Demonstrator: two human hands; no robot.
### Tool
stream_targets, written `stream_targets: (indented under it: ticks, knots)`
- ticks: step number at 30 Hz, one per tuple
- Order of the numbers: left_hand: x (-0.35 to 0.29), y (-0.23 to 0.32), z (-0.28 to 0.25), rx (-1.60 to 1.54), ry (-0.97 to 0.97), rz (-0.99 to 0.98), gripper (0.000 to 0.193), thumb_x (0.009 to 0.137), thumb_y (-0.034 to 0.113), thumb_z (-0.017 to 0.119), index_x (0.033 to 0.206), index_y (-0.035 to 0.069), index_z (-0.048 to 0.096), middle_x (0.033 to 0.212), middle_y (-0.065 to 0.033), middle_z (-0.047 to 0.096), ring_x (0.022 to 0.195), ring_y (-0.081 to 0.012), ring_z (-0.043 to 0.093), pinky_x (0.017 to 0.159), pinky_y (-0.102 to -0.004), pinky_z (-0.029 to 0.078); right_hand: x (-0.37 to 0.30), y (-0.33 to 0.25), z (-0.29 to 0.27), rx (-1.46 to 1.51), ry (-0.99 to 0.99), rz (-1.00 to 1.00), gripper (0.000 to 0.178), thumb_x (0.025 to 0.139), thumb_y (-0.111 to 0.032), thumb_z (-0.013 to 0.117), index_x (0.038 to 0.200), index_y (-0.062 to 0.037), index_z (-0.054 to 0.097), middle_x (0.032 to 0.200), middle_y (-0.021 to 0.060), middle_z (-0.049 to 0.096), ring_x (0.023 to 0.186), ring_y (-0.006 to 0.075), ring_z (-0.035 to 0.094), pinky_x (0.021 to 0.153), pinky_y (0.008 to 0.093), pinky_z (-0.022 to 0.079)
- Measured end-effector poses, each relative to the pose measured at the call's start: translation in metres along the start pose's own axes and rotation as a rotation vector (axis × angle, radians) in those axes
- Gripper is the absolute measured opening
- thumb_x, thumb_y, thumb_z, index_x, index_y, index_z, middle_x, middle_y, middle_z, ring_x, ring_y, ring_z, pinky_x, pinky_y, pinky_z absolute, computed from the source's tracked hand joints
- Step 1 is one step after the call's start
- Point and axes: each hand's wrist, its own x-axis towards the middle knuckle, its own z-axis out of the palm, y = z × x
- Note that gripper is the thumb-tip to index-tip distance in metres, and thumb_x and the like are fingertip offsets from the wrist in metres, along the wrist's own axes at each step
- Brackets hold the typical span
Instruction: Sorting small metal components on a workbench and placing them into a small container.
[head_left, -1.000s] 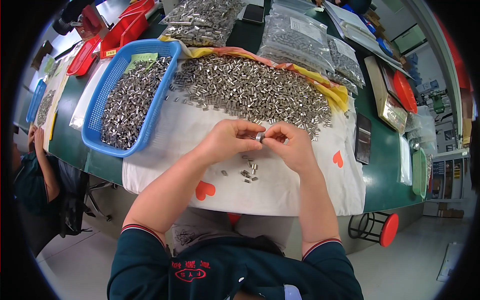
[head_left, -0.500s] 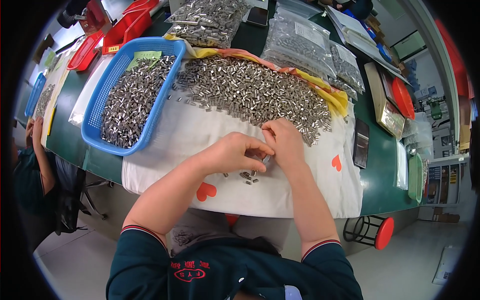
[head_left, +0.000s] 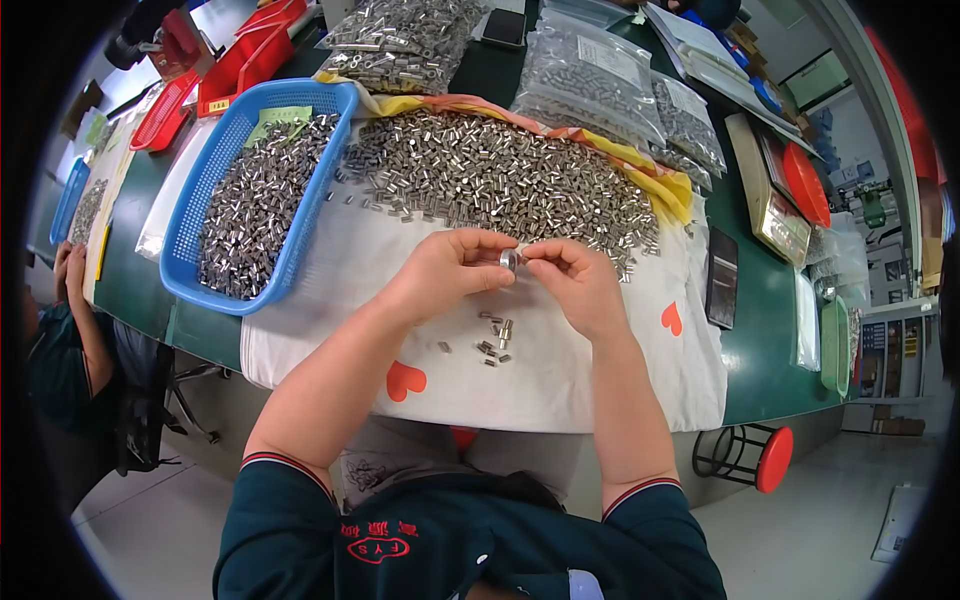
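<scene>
My left hand (head_left: 455,265) pinches a small shiny metal ring (head_left: 509,260) between thumb and fingertips, above the white cloth. Close against its right side, my right hand (head_left: 580,285) is closed in a pinch; whatever its fingertips hold is too small to make out. Below the hands, a few loose short metal cylinders (head_left: 487,348) lie on the cloth beside a larger stepped metal piece (head_left: 505,333). Beyond my fingers spreads a big heap of short metal cylinders (head_left: 500,175). A blue perforated basket (head_left: 268,296) at the left holds many more, with a green paper slip (head_left: 278,120) among them.
White cloth (head_left: 330,330) with red hearts covers the green table (head_left: 770,375). Bags of metal parts (head_left: 400,50) (head_left: 590,85) stand behind the yellow-edged heap. A dark phone-like object (head_left: 722,278) lies to the right, red trays (head_left: 240,70) at far left. Another person's hands (head_left: 70,268) rest at the left table edge.
My hands have shifted slightly up and level, with fingertips meeting around the metal ring, which now shows. The loose cylinders and stepped piece below are more exposed.
</scene>
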Motion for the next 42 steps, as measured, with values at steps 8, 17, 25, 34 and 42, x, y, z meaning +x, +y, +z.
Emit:
stream_targets:
  ticks: [8,17,25,34,42]
  knots:
    - [-0.003,-0.001,-0.002,-0.093,-0.065,0.016,0.035,0.076,0.001,0.062,0.110,-0.002,0.052,0.092,-0.0057,0.061,0.081,-0.0091,0.058,0.071,-0.0209,0.047,-0.006,-0.012,0.005,-0.155,-0.021,-0.061,0.010,0.074,0.000,0.061,0.084,-0.0011,0.061,0.077,0.0003,0.059,0.068,0.0058,0.051,0.061,0.0194,0.041]
    - [0.001,-0.004,0.000,0.023,0.015,0.031,0.033,0.076,0.001,0.063,0.108,-0.002,0.054,0.091,-0.0048,0.061,0.081,-0.0084,0.057,0.071,-0.0205,0.046,-0.006,-0.007,0.016,-0.564,0.130,-0.432,0.008,0.071,0.002,0.059,0.078,-0.0010,0.059,0.072,0.0060,0.058,0.064,0.0142,0.055,0.058,0.0239,0.044]
    - [0.001,-0.005,-0.001,-0.088,-0.025,0.009,0.034,0.075,0.002,0.063,0.108,-0.002,0.054,0.088,-0.0042,0.061,0.078,-0.0080,0.056,0.070,-0.0204,0.046,-0.009,-0.014,0.013,-0.249,0.125,-0.172,0.007,0.071,0.002,0.060,0.077,-0.0006,0.058,0.072,0.0037,0.058,0.063,0.0122,0.053,0.059,0.0236,0.043]
    - [-0.002,-0.009,0.000,0.031,-0.021,0.040,0.033,0.074,0.006,0.066,0.105,0.000,0.057,0.087,-0.0036,0.061,0.077,-0.0084,0.057,0.068,-0.0210,0.046,-0.007,-0.013,-0.004,-0.341,-0.066,-0.152,0.012,0.076,-0.004,0.060,0.087,-0.0020,0.062,0.079,0.0028,0.059,0.069,0.0089,0.052,0.063,0.0215,0.042]
    - [-0.014,0.001,0.013,0.803,-0.278,0.468,0.028,0.064,0.015,0.070,0.090,0.007,0.063,0.075,-0.0087,0.062,0.069,-0.0216,0.060,0.064,-0.0313,0.047,0.016,-0.004,0.003,-0.685,0.163,-0.429,0.023,0.073,-0.010,0.061,0.096,-0.0070,0.060,0.097,0.0086,0.057,0.089,0.0227,0.054,0.078,0.0319,0.043]
